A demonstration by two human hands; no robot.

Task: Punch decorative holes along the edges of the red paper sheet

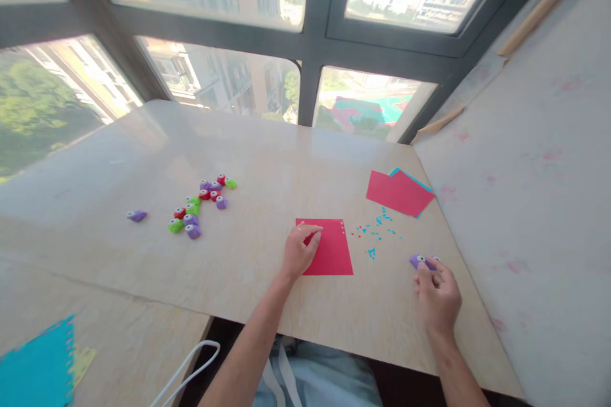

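Observation:
A red square sheet of paper (329,257) lies near the table's front edge, with a few small pale holes at its upper right corner. My left hand (301,248) rests on its left part, fingers bent and the thumb a little apart. Farther right, my right hand (440,296) is closed, thumb and fingertips on a small purple piece with round white eyes (416,261). The fingers hide part of it, so I cannot tell whether it is one piece or two. Blue paper bits (379,221) are scattered between the red sheet and my right hand.
Several purple, green and red eyed pieces (193,209) cluster at left; a lone purple one (137,215) sits farther left. More red paper (398,193) overlaps blue at back right. A notched blue sheet (41,365) and a white cable (191,356) are lower left. A wall (534,191) borders the right.

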